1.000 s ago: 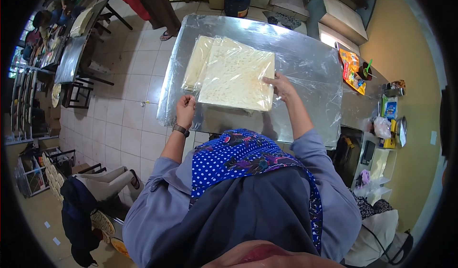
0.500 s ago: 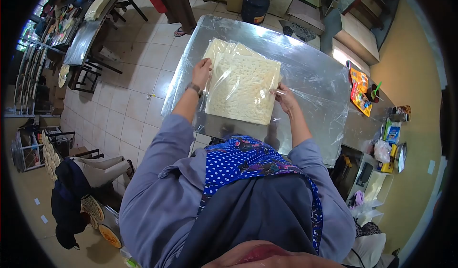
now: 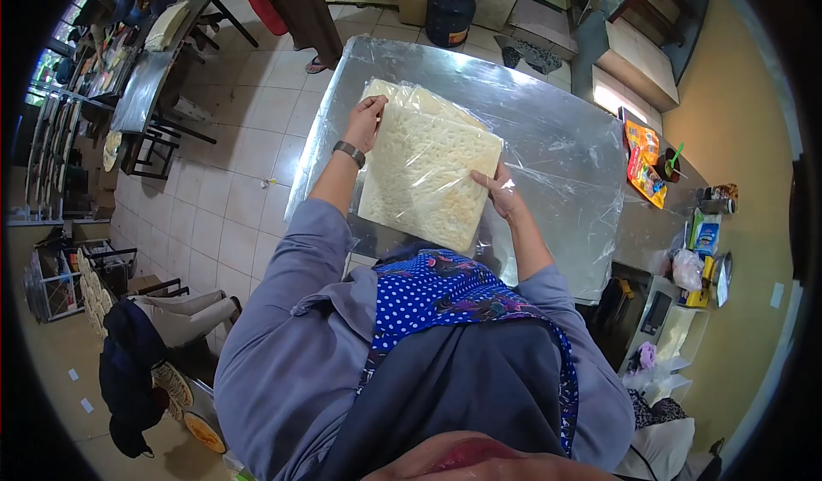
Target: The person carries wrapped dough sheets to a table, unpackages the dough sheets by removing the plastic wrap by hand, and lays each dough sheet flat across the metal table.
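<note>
A flat, square, pale sheet of bread [image 3: 428, 169] with a dimpled top lies over the steel table, with clear plastic film [image 3: 419, 100] shining across it. Another sheet shows beneath it along the upper edge. My left hand [image 3: 366, 123] pinches the upper left edge, fingers closed on bread and film. At the right edge, my right hand [image 3: 498, 192] grips the bread with its thumb on top and the other fingers mostly hidden. The near corner hangs close to my blue polka-dot apron [image 3: 428, 297].
The steel table [image 3: 556, 181] has plastic film spread on its right part. Orange packets [image 3: 644, 163] and a dark cup [image 3: 667, 168] stand along the right wall. Beyond the far edge are a dark water jug [image 3: 449, 14] and a standing person [image 3: 300, 14]. Another person [image 3: 141, 344] is at lower left.
The bread has turned slightly clockwise and come nearer my body. My right hand has shifted down, and its thumb now lies over the bread's top. My left hand still holds the upper left edge.
</note>
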Tool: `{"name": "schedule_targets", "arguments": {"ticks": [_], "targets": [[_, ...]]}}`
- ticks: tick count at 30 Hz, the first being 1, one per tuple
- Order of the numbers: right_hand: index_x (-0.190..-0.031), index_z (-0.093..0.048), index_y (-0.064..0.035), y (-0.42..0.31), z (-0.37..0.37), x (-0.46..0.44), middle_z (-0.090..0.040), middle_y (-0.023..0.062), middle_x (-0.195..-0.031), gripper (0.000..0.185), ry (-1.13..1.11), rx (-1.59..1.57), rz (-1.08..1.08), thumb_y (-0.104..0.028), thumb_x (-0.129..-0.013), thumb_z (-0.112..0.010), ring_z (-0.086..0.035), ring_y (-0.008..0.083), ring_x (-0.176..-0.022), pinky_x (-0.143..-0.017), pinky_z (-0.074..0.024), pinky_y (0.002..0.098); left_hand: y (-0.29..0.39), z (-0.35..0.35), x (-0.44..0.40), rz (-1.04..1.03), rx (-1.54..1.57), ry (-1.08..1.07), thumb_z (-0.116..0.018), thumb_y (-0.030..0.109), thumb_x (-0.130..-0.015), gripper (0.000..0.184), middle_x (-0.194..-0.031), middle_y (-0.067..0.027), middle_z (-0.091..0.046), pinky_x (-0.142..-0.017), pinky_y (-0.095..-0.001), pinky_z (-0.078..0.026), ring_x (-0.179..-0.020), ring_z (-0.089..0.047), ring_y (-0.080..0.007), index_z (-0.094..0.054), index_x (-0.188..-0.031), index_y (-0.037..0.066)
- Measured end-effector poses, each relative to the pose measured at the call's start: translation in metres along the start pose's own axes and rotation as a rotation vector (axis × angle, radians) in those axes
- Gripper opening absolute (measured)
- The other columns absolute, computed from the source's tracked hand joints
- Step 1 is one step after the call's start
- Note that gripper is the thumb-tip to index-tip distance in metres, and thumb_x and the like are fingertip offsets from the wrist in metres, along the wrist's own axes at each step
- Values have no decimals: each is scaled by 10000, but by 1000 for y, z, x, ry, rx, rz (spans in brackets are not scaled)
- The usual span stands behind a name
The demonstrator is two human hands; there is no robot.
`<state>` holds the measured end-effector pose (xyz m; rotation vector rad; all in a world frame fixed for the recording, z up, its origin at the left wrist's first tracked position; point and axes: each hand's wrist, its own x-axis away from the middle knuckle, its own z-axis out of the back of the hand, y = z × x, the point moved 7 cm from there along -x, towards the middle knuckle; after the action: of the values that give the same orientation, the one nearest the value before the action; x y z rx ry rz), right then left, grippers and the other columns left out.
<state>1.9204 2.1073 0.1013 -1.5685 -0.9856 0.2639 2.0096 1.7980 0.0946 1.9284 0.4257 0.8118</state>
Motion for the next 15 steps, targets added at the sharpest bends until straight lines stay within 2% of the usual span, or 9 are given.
{"name": "schedule_targets", "arguments": {"ticks": [3, 5, 6, 8, 12, 15], "targets": [[-1366, -358, -51, 2, 10, 5, -558, 100, -1232, 785, 27, 35, -1, -199, -736, -803, -549, 217, -1112, -955, -428, 347, -2, -1, 8, 79, 120, -18, -630, 245, -902, 140, -763, 51, -566, -678, -249, -391, -704, -501, -73, -656, -894, 108], [-1382, -351, -54, -3, 10, 14, -550, 95, -1238, 780, 25, 30, -59, -212, -753, -784, -540, 216, -1121, -956, -427, 357, -8, -7, 17, 188, -8, -169, -631, 228, -900, 153, -779, 28, -585, -693, -255, -405, -743, -524, -89, -650, -880, 77], [-1382, -351, -54, -2, 12, 11, -550, 95, -1238, 780, 26, 29, -63, -212, -753, -784, -540, 216, -1121, -956, -427, 357, -9, -7, 20, 191, -8, -168, -631, 228, -900, 153, -779, 28, -585, -693, -255, -405, -743, -524, -89, -650, -880, 77], [-1390, -355, -57, 13, 22, 6, -548, 97, -1244, 750, 114, -125, -213, -215, -776, -756, -529, 217, -1135, -961, -423, 362, -14, -1, 25, 222, -51, -110, -630, 236, -900, 177, -821, 6, -616, -728, -272, -427, -773, -547, -103, -645, -871, 62], [-1371, -382, -46, 14, 24, 3, -543, 106, -1260, 690, 107, 6, -141, -211, -799, -731, -531, 215, -1133, -965, -420, 359, -19, 11, 31, 247, -101, -4, -641, 221, -891, 164, -847, -11, -637, -738, -278, -445, -781, -567, -110, -641, -860, 60], [-1359, -387, -31, -6, 16, 10, -538, 113, -1276, 689, 13, 14, -42, -210, -796, -740, -532, 213, -1137, -971, -414, 357, -17, 16, 31, 155, -76, 45, -663, 195, -873, 150, -810, -12, -635, -700, -262, -447, -722, -557, -102, -641, -818, 57]]}}
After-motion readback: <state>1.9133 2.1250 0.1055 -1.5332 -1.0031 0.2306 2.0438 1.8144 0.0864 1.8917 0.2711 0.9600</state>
